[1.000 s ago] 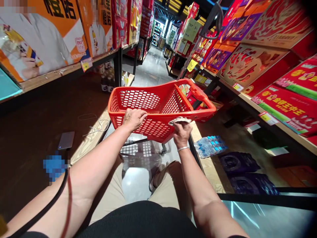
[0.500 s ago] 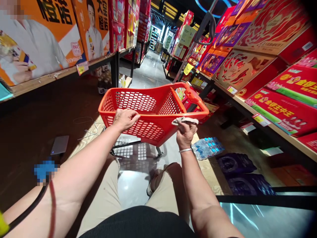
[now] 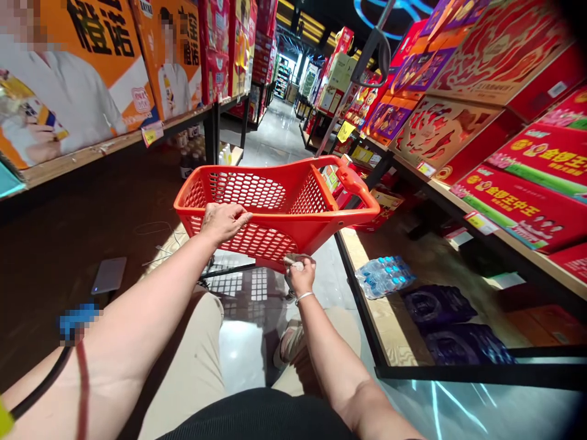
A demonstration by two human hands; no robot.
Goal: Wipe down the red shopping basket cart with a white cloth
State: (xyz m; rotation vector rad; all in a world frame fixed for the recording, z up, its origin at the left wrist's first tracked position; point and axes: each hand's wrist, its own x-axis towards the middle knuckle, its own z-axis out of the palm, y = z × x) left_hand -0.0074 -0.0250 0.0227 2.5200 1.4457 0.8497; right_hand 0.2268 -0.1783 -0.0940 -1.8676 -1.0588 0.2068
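A red plastic shopping cart (image 3: 316, 232) with perforated sides stands sideways in front of me, its handle to the right. My left hand (image 3: 223, 221) is closed over the near rim of the basket, toward its left end. Lower down, my right hand (image 3: 301, 278) grips a crumpled, pale cloth (image 3: 291, 261) against the bottom edge of the cart's near side. The fingers partly cover the cloth. No goods show inside the visible part of the basket.
Orange cartons (image 3: 110, 73) fill the left shelf, and red gift boxes (image 3: 518, 201) line the right one. A pack of bottled water (image 3: 385, 276) lies on the low wooden shelf at right. A grey pole (image 3: 348, 98) rises behind the cart. The aisle floor (image 3: 275, 125) runs away beyond.
My right hand has moved with the cloth from the top rim down and left to the lower side of the basket. My left hand stays on the rim.
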